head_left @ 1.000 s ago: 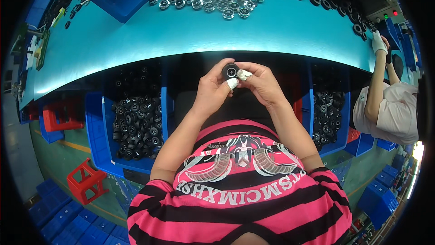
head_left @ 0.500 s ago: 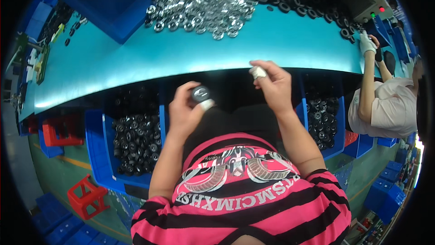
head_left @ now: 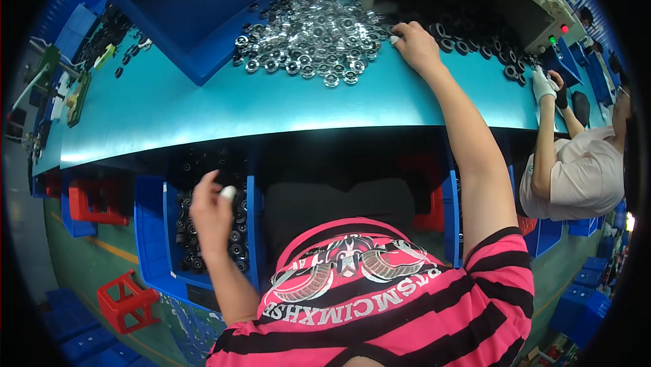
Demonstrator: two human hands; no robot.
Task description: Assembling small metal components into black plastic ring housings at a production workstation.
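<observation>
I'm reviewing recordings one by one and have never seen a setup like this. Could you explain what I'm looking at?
There is no robot here: a person works with two hands. All the pictures come from a wide fisheye camera worn on the head, looking down, so straight edges look bent.

On the blue-green table lie a heap of clear round parts, many black rings and a large blue tub.

The left hand shows over a blue bin of black wheels, with nothing visible in its grasp. The right hand is at the table, beside the rings; whether it grips one is unclear. Another person appears at the right.
</observation>
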